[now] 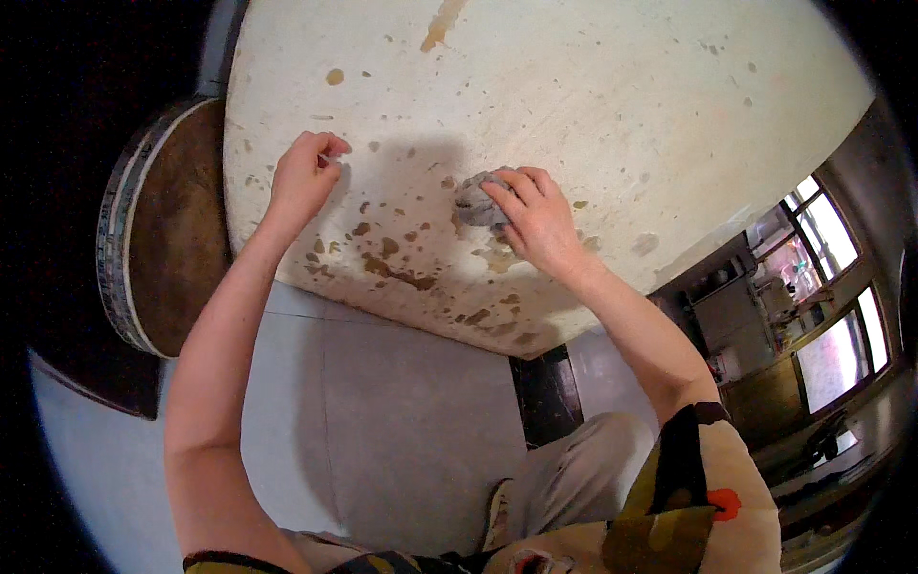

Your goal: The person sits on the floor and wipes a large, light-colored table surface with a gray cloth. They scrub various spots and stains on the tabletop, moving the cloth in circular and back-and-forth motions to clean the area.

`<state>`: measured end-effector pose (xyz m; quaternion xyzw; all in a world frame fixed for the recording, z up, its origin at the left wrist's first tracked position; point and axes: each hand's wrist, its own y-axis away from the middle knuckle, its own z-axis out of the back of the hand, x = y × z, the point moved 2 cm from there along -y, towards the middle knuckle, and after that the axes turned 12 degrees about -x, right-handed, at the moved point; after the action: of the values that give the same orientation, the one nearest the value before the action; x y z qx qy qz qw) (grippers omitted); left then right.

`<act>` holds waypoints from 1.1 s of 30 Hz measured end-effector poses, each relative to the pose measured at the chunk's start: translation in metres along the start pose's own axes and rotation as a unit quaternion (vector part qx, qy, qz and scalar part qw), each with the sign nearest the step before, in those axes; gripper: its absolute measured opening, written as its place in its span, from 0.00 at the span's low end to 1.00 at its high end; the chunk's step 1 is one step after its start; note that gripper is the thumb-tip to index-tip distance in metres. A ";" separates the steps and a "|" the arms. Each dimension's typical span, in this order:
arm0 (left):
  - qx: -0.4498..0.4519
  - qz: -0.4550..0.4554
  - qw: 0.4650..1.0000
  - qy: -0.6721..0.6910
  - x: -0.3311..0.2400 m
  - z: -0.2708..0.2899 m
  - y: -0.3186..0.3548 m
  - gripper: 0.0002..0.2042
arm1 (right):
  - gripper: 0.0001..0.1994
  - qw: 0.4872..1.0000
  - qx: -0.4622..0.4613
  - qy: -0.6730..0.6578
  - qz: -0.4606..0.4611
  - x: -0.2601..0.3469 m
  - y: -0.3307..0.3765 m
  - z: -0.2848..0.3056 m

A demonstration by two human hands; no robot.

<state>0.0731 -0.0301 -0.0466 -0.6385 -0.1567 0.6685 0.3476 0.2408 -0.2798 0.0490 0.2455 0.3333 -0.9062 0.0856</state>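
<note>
A whitish wall (pixel 612 105) with brown stains and flaked patches fills the upper middle. My right hand (pixel 543 222) is closed round a crumpled grey rag (pixel 483 199), which lies against the wall among the stains. Part of the rag is hidden under my fingers. To the left, my left hand (pixel 308 177) is raised close to the wall's left side. Its fingers are loosely bent, with a gap between thumb and fingertips, and nothing shows in it. Dark brown patches (pixel 387 268) spread over the wall below and between the hands.
Grey tiled floor (pixel 411 383) meets the wall's lower edge, with a black strip (pixel 548 397) at its right corner. A round brown piece with a pale rim (pixel 177 230) stands at the left. Windows (pixel 827 234) and shelves with items (pixel 732 306) are at the far right.
</note>
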 end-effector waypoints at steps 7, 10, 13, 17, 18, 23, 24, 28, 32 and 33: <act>-0.003 -0.014 1.000 -0.024 0.009 0.014 -0.001 0.13 | 0.28 0.993 -0.075 0.079 -0.033 -0.042 -0.046 0.050; -0.013 -0.012 1.000 -0.019 0.018 0.013 -0.004 0.13 | 0.29 0.988 -0.127 0.069 -0.061 -0.041 -0.051 0.048; -0.022 -0.017 1.000 -0.006 0.013 0.009 -0.003 0.12 | 0.29 0.996 -0.067 0.044 -0.044 -0.018 -0.032 0.027; -0.014 -0.009 1.000 -0.023 -0.003 0.012 0.004 0.11 | 0.29 1.000 0.008 0.000 0.016 0.001 -0.002 0.001; -0.016 -0.009 1.000 -0.025 -0.003 0.015 0.004 0.11 | 0.29 1.000 0.024 -0.001 0.009 0.000 -0.003 0.003; -0.017 -0.024 0.999 -0.011 0.010 0.025 0.002 0.13 | 0.27 0.996 -0.055 0.054 -0.049 -0.037 -0.044 0.048; -0.017 -0.025 1.000 -0.006 0.008 0.022 0.001 0.13 | 0.27 0.992 -0.096 0.065 -0.058 -0.046 -0.053 0.059; -0.015 0.004 1.000 -0.014 0.008 0.013 0.001 0.12 | 0.27 0.990 -0.114 0.067 -0.049 -0.037 -0.044 0.044; -0.007 -0.029 0.999 -0.020 0.003 0.010 0.003 0.11 | 0.26 0.999 0.003 0.042 0.003 0.001 -0.012 -0.003; -0.007 -0.030 0.999 -0.020 0.000 0.009 0.004 0.11 | 0.27 0.999 0.016 0.028 0.035 0.005 0.000 -0.017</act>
<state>0.0634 -0.0308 -0.0474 -0.6223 -0.1878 0.6693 0.3599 0.2434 -0.2693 0.0355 0.2839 0.3125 -0.9006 0.1034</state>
